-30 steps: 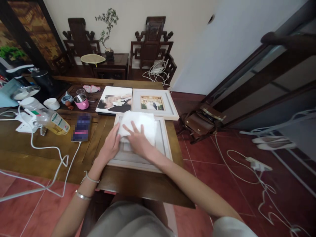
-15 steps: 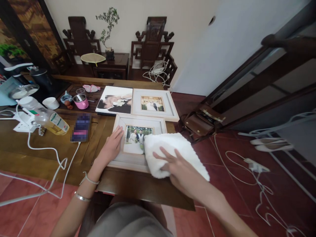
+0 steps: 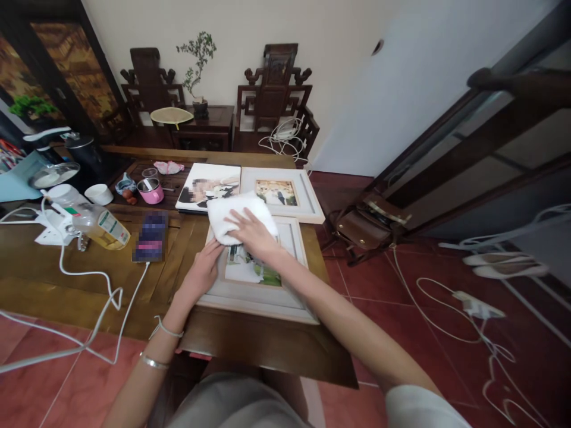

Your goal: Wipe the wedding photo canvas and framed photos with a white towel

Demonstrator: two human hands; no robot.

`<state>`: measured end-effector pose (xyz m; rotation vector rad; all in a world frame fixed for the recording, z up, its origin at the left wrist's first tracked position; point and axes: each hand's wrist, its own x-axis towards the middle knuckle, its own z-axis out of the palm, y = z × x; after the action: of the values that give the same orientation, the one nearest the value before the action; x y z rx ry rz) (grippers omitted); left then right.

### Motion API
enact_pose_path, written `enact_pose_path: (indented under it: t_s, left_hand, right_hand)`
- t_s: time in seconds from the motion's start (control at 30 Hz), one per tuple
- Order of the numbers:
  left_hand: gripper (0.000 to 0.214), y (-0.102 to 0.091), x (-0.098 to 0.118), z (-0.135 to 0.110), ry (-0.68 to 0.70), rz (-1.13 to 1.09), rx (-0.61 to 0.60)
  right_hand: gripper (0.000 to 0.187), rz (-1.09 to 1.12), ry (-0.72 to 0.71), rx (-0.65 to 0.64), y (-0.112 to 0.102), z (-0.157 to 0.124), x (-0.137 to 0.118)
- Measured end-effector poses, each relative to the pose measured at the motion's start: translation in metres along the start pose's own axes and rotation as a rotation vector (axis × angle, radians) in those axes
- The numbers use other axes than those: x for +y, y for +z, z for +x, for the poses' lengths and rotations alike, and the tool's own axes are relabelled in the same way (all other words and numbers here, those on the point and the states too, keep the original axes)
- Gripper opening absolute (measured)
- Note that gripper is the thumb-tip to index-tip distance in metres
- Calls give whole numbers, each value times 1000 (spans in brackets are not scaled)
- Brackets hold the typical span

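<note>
1. Head view: right hand, fingers spread, lies on white cloth over near picture frame on desk.
2. Left hand, fingers close together, rests at frame's left side.
3. Cloth work appears underway; extent done or left indeterminable.

The right hand is held palm-down, fingers spread, forearm stretched from near right; left hand placed nearer, left.

Soft matt cloth, faintly glossy wooden table
</note>
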<state>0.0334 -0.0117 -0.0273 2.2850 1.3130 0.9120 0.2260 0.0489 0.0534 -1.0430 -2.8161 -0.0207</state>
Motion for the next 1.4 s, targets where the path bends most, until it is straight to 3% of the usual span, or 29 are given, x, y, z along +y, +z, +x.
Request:
enact_pose_path:
  t_s: [0.13,0.3,0.37,0.5,0.6,0.7,0.8,1.0,1.1,1.23,1.4]
  left_hand:
    - [60,1,0,-3,32,-7,27]
    - [60,0,8,-5,-30,0,20]
    - [61,-1,12,-4,-64,14,21]
    - [63,-1,14,-3,-85,50,9]
    - [65,-2,14,-2,-85,73,-15]
    - [65,-4,15,0,-84,82,-42]
    - [62,-7,17,1,-89,82,-66]
    - [63,-9,16,-1,-102,67,-102]
    - [63,-7,14,-1,-81,57,-49]
    - [63,-3,16,-1,-90,63,-5]
    - [63,-6,21,1,-123,98,-44]
  right_hand:
    - [59,61,82,-62,0,-12,8]
    - [61,30,310,-80,-9,-77,49]
    - [61,18,369,-82,-12,-99,52]
    - [61,100,388,-189,-21,-133,12]
    - [61,244,316,-302,-36,-160,-33]
    - [62,374,251,-369,-49,-178,-58]
    - [68,374,300,-349,-46,-172,-51]
    - [63,115,420,49,1,-110,20]
    - [58,-7,399,89,12,-89,38]
    - [56,-60,345,-47,7,-95,13]
    - [59,188,216,-231,-24,-152,-33]
